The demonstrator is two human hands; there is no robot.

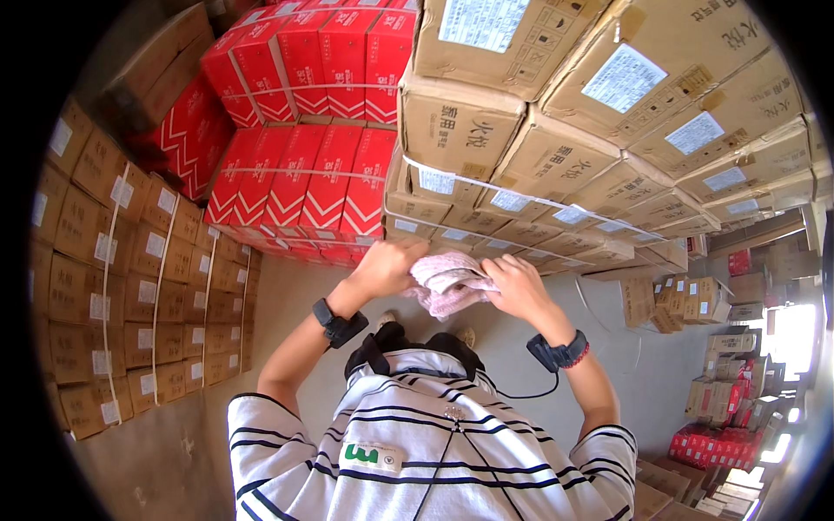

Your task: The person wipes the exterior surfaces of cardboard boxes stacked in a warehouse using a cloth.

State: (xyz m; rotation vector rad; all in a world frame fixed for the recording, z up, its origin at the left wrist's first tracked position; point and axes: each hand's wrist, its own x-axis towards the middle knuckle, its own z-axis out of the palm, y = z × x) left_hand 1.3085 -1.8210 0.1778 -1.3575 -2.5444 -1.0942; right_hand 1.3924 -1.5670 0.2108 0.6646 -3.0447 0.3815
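Note:
A bunched pink-and-white cloth [449,280] hangs between my hands, in front of my body and above the floor. My left hand [389,266] grips its left side with bent fingers. On its right side my right hand [515,285] pinches the fabric. Both wrists wear black strapped devices, and a thin black cable runs from the right one. Beyond the cloth stands a tall stack of brown cardboard boxes [456,133], bound with white straps and bearing printed labels.
Red strapped cartons [326,176] are stacked ahead on the left. A wall of brown boxes [140,280] rises at far left. Smaller open cartons [700,299] and red packages [713,446] stand at right. A loose strap [589,303] lies on the grey floor [625,365].

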